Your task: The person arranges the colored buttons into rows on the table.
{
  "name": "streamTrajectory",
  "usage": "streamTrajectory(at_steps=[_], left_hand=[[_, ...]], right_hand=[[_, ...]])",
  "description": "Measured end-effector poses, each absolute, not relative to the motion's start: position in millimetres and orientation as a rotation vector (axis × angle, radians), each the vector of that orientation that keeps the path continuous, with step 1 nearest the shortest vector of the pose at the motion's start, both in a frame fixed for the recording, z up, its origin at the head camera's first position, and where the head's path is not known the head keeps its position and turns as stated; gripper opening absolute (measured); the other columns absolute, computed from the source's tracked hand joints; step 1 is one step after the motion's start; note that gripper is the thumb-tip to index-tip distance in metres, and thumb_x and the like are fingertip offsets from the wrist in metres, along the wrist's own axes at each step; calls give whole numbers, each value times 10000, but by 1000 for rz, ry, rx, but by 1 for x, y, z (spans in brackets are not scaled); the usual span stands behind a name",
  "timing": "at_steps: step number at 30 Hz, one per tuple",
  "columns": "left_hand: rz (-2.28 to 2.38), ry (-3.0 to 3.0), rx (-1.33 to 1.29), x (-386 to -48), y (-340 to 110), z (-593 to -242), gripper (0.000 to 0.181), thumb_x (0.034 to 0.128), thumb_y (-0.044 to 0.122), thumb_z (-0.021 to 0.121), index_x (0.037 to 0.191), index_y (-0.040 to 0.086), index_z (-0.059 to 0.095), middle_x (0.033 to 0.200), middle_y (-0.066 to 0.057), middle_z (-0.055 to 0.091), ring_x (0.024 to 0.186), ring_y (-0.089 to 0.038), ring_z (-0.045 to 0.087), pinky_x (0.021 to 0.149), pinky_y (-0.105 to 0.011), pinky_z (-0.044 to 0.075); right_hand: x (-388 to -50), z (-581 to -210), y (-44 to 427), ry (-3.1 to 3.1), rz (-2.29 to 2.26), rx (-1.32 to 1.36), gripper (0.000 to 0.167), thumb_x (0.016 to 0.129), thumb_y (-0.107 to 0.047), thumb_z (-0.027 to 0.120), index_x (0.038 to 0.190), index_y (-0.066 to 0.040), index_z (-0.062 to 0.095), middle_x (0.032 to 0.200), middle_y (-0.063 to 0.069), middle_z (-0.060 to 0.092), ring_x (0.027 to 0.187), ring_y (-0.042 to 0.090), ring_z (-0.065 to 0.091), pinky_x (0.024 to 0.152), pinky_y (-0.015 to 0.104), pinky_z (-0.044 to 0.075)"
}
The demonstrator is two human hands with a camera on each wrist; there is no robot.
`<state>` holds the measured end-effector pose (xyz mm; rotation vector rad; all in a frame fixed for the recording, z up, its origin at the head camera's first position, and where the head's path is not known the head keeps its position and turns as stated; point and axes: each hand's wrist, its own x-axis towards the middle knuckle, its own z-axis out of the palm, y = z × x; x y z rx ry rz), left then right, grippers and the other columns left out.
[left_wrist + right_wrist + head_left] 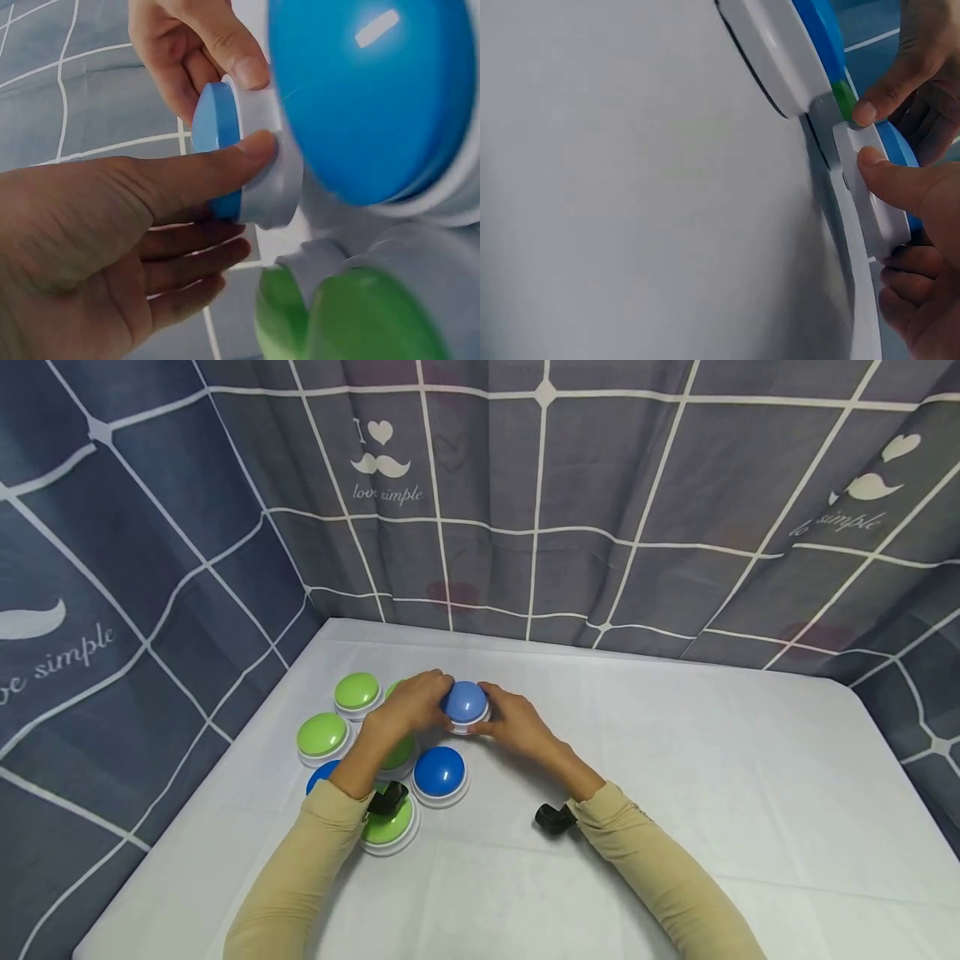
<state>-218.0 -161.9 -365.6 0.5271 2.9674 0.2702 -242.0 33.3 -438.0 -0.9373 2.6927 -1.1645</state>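
A light-blue domed push button (466, 702) on a white base is held between both hands near the back of the table. My left hand (420, 700) grips it from the left, with its thumb (251, 150) on the white base. From the other side my right hand (517, 720) holds the same base, its thumb (889, 176) pressed against the rim. Whether the base touches the table I cannot tell. Just in front of the hands stands a darker blue push button (438, 771). A green push button (400, 752) is partly hidden under my left wrist.
More green buttons (357, 690) (321, 734) stand to the left. A blue button (324, 772) and a near green button (387, 828) are partly covered by my left arm. White cloth (712, 777) covers the table; a grey checked curtain (480, 485) hangs behind.
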Motion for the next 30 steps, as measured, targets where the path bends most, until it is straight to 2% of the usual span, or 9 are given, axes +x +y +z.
streamTrajectory(at_steps=[6, 13, 23, 30], left_hand=[[365, 2902, 572, -242, -164, -363, 597, 762, 159, 865, 1263, -27, 600, 1177, -169, 624, 1106, -319, 586, 968, -481, 466], [381, 2890, 622, -263, -166, -370, 562, 743, 141, 871, 1216, -37, 627, 1161, -169, 644, 1107, -310, 583, 994, -430, 442], [353, 2903, 635, -275, -165, -378, 529, 747, 118, 873, 1193, -50, 646, 1149, -168, 662, 1108, -306, 597, 1004, -412, 443], [365, 2860, 588, -277, -162, -380, 554, 769, 121, 861, 1237, -52, 621, 1200, -174, 643, 1149, -306, 580, 1032, -408, 425]], right_hand=[[-258, -435, 35, 2725, -1177, -854, 771, 818, -263, 830, 1449, -24, 457, 1393, 192, 547, 1290, 341, 507, 1073, 468, 385], [-269, -440, 31, 2740, -1158, -801, 768, 851, -252, 800, 1465, 8, 420, 1402, 216, 530, 1291, 360, 501, 1079, 465, 376], [-278, -447, 28, 2756, -1132, -785, 737, 893, -234, 754, 1472, 41, 391, 1406, 243, 515, 1293, 382, 494, 1086, 468, 368], [-279, -447, 30, 2759, -1069, -775, 757, 901, -304, 743, 1482, 24, 386, 1402, 255, 512, 1290, 387, 495, 1078, 461, 379]])
